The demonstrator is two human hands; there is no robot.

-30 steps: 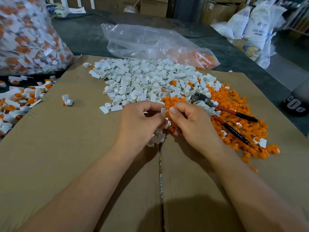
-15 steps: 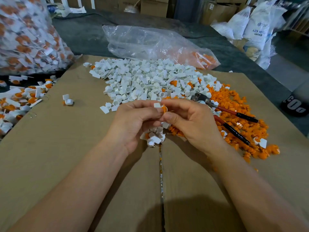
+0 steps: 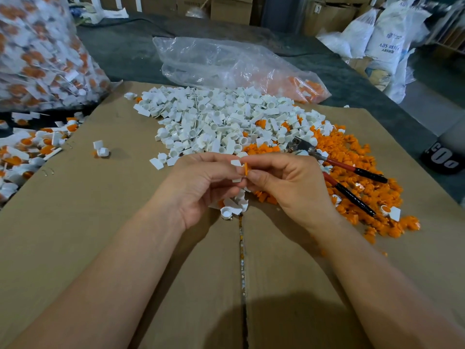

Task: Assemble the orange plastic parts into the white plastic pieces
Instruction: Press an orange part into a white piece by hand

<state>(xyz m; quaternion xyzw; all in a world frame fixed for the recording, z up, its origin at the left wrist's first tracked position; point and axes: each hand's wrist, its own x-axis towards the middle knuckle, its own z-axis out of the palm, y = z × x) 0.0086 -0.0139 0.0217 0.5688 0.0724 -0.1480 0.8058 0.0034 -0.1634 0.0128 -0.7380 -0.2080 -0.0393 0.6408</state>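
progress: looks like mid-batch to me. A fat bag of finished pieces (image 3: pixel 37 59) sits at far left, and a loose finished heap (image 3: pixel 22 152) is spilled just below it, white with orange showing inside, so plenty is done.
left to do: a lot. The white pile (image 3: pixel 214 122) covers the far middle of the cardboard sheet (image 3: pixel 113 222) and the orange pile (image 3: pixel 357 159) runs down its right side. Both look loose and unjoined as far as I can tell.
step in hand: one pair is being mated right now, held just above the cardboard on the near side of the piles. My guess is the orange part (image 3: pixel 245 169) isn't seated in the white piece (image 3: pixel 236 163) yet, since its edge shows outside the white.
white piece: small, with a flat square tab sticking up. The rest is hidden behind fingers.
orange part: tiny, seen edge-on as a thin sliver, touching the white piece on its right.
left hand (image 3: pixel 201 187): fingers curled, pinching the white piece at the tips.
right hand (image 3: pixel 289 187): thumb and forefinger pinching the orange part, right up against the white one.
under the hands: a little clump of white pieces (image 3: pixel 234 206) on the cardboard, can't tell if they're assembled.
also around: red-and-black pliers (image 3: pixel 352 170) lying on the orange pile, plus a clear bag (image 3: pixel 226 64) with a few orange bits at one end, behind on the dark table (image 3: pixel 120 46).
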